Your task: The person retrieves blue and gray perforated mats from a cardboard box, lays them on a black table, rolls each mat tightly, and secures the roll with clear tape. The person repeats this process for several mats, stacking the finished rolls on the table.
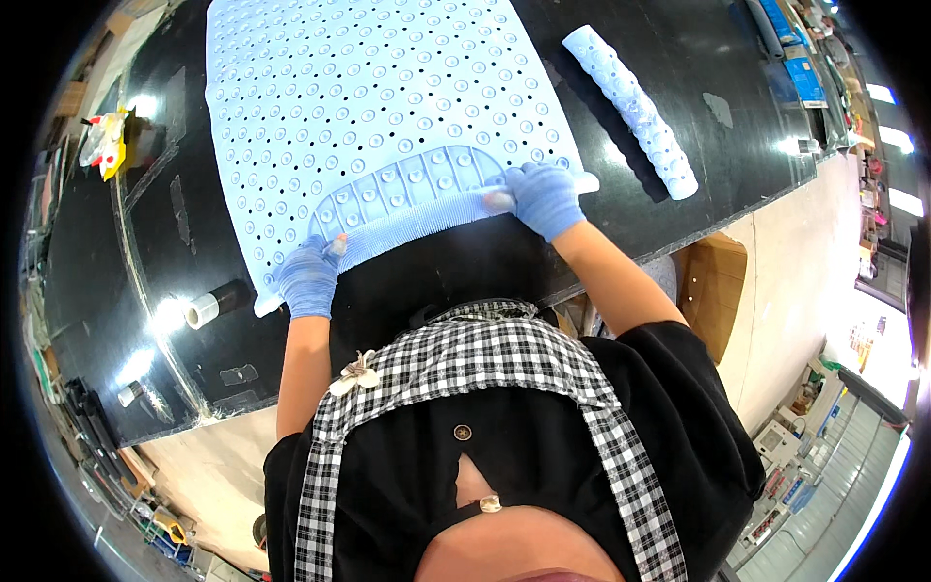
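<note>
A light-blue rubber bath mat (378, 107), dotted with suction cups and small holes, lies flat on the black table with its cups facing up. Its near edge is folded up and over, showing a ribbed strip. My left hand (310, 275), in a blue knit glove, grips the near left corner with the thumb on the fold. At the near right corner, my right hand (544, 199) in a matching glove has its fingers wrapped round the folded edge. To the right lies a second light-blue mat, rolled into a tight tube (635, 112), touched by neither hand.
The black table (669, 228) has worn patches and a near edge close to my apron. A roll of clear tape (204, 310) lies left of the mat. Farther left sits a yellow, white and red packet (109, 144). Blue boxes (803, 82) stand at the far right.
</note>
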A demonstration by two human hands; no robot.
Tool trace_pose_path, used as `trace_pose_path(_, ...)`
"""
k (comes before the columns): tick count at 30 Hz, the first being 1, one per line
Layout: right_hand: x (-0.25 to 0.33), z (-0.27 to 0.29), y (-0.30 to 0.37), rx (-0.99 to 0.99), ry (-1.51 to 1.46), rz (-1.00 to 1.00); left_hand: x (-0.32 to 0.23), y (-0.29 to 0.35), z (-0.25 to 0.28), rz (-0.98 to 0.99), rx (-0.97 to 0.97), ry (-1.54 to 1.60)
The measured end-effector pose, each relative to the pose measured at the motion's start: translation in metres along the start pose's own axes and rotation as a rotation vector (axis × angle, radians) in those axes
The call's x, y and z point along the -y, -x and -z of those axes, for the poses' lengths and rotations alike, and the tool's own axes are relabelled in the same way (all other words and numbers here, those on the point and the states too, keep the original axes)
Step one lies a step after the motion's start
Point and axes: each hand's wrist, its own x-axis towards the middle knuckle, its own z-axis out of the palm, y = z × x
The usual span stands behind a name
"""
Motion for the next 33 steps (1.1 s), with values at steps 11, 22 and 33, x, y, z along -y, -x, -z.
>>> trace_pose_path(11, -0.007, -0.001, -0.019, -0.032, -0.016, -0.093, 0.002, -0.031, -0.011, 0.059, -0.425, 0.046)
trace_pose_path(22, -0.016, -0.026, -0.054, -0.522, 0.000, 0.001, 0.015, -0.046, -0.040, -0.156, -0.516, 0.165)
trace_pose_path(33, 0.014, -0.044, 0.007, -0.749, -0.241, 0.118, 0.010, 0.024, -0.040, -0.440, -0.645, 0.189)
